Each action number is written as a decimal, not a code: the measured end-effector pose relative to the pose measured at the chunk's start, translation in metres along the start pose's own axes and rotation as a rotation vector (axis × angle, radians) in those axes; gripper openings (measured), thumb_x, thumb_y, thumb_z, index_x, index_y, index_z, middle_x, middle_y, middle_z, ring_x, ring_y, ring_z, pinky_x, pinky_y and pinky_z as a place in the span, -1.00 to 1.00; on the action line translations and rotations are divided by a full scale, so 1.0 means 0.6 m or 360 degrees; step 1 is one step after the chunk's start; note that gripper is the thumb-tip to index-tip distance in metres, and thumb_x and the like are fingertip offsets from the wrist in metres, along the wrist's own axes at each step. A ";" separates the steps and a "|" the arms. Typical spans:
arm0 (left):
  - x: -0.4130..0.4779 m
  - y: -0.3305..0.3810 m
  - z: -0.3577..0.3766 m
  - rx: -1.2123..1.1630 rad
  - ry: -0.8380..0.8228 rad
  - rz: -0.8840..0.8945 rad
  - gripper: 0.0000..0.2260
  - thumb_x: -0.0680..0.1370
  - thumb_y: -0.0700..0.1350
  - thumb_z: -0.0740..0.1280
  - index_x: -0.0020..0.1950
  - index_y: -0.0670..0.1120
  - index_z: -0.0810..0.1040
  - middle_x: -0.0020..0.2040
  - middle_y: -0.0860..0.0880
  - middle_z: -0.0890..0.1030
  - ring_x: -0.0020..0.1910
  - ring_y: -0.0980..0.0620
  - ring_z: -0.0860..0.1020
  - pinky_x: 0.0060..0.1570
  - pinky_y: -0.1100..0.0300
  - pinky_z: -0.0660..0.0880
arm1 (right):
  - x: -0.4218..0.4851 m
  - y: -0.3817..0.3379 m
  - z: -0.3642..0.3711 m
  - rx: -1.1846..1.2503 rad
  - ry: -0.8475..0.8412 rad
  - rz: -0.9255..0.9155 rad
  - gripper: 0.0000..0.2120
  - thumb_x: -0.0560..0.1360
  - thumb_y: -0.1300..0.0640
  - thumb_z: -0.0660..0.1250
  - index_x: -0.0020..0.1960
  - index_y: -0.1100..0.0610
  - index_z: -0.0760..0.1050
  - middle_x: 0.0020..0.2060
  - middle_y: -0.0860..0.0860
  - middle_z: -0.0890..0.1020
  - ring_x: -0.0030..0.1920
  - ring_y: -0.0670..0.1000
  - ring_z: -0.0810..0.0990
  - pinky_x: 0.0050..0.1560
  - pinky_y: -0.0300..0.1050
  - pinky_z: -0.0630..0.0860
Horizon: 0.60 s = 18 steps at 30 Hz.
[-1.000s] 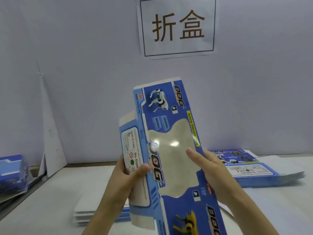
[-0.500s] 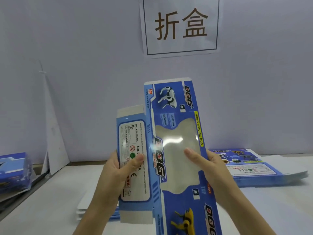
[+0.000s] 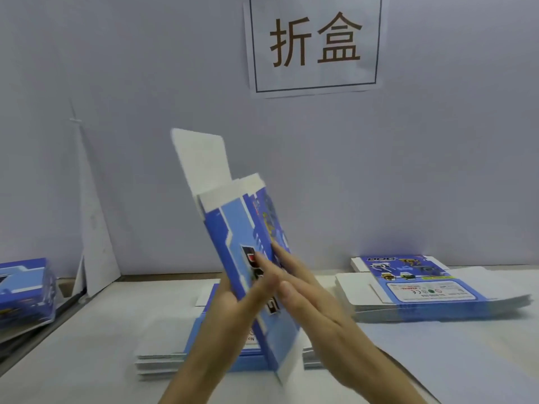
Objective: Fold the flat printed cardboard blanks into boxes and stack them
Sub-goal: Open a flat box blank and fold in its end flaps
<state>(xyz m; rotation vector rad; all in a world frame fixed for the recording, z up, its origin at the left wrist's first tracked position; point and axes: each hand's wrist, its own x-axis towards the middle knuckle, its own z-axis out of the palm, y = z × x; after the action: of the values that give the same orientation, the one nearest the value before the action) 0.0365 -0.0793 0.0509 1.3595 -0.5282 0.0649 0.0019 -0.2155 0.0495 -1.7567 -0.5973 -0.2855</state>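
Holding one blue cardboard blank (image 3: 242, 243) up off the worktop (image 3: 437, 360) with both hands, roughly upright but leaning a bit to the left. It's partly opened into a sleeve shape, and a plain white flap (image 3: 201, 158) sticks up from the top end. The left hand (image 3: 233, 304) grips the lower part from the left edge, thumb laid across the printed front. The right hand (image 3: 315, 304) isn't gripping, its fingers are straight and pressed flat on the right-hand face. Both hands sit close together on the same blank. It's pretty motion-blurred, so I can't tell how far the left fingers wrap round the back

Right underneath lies a low stack of flat blanks (image 3: 166, 354), mostly white side up. A second stack of blanks (image 3: 423, 287) lies further right near the wall, printed side up. Off at the left edge there's a blue box (image 3: 26, 287). A white sheet (image 3: 93, 228) leans in the left corner, and a paper sign (image 3: 315, 42) with two big characters hangs on the wall
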 end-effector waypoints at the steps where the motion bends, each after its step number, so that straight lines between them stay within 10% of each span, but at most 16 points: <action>1: 0.003 0.003 -0.007 0.0004 0.0136 0.0046 -0.41 0.21 0.25 0.49 0.16 0.04 0.53 -0.04 0.06 0.70 -0.08 0.06 0.68 -0.26 0.23 0.60 | 0.000 -0.002 -0.004 -0.0048 0.0007 -0.0019 -0.59 0.50 -0.20 0.14 0.35 -0.40 0.33 0.38 -0.47 0.25 0.40 -0.39 0.20 0.38 -0.27 0.31; 4: 0.016 0.009 -0.041 -0.0027 0.0291 0.0073 -0.69 0.30 0.05 0.40 0.01 0.01 0.63 -0.12 -0.02 0.71 -0.17 -0.03 0.69 -0.29 0.08 0.62 | 0.005 -0.005 -0.030 -0.0222 0.0421 -0.0140 -0.46 0.51 -0.12 0.29 0.41 -0.29 0.16 0.32 -0.46 0.34 0.32 -0.38 0.32 0.23 -0.49 0.32; 6: 0.017 0.010 -0.057 -0.0184 0.0187 -0.0010 -0.77 0.28 0.00 0.40 -0.09 0.05 0.68 -0.13 -0.07 0.71 -0.19 -0.07 0.69 -0.33 0.07 0.61 | 0.008 -0.001 -0.056 -0.0123 0.0672 -0.0128 -0.29 0.42 -0.03 0.41 0.44 -0.26 0.11 0.33 -0.35 0.36 0.30 -0.25 0.42 0.25 -0.28 0.42; 10: 0.017 0.010 -0.049 -0.0183 0.0087 0.0021 -0.65 0.33 0.03 0.49 0.11 0.16 0.60 -0.02 -0.05 0.69 -0.11 -0.07 0.69 -0.30 0.11 0.61 | 0.001 -0.011 -0.093 0.0283 0.0474 -0.0006 -0.49 0.41 0.04 0.48 0.31 -0.16 0.42 0.06 -0.03 0.68 -0.02 0.06 0.70 -0.21 -0.02 0.66; 14: 0.017 0.016 -0.028 0.0010 0.0007 0.0080 -0.22 0.19 0.27 0.54 0.34 0.28 0.28 0.00 0.13 0.66 -0.04 0.08 0.67 -0.28 0.29 0.58 | 0.000 -0.013 -0.083 0.0113 0.0362 -0.0149 -0.60 0.48 0.11 0.31 0.29 -0.14 0.43 0.05 -0.06 0.69 0.03 0.01 0.68 -0.09 -0.18 0.62; 18: 0.005 0.022 -0.031 0.0243 0.0003 0.0284 -0.35 0.26 -0.07 0.51 0.31 -0.03 0.38 -0.05 0.11 0.68 -0.13 0.12 0.68 -0.32 0.37 0.55 | 0.006 -0.015 -0.079 0.0228 0.0365 -0.0174 -0.69 0.57 -0.14 0.19 0.28 -0.18 0.48 0.18 -0.18 0.62 0.20 -0.13 0.58 0.10 -0.23 0.53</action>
<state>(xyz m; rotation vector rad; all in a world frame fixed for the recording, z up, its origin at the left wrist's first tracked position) 0.0409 -0.0596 0.0621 1.4576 -0.6525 0.2568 0.0059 -0.2583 0.0717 -1.5310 -0.5343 -0.5009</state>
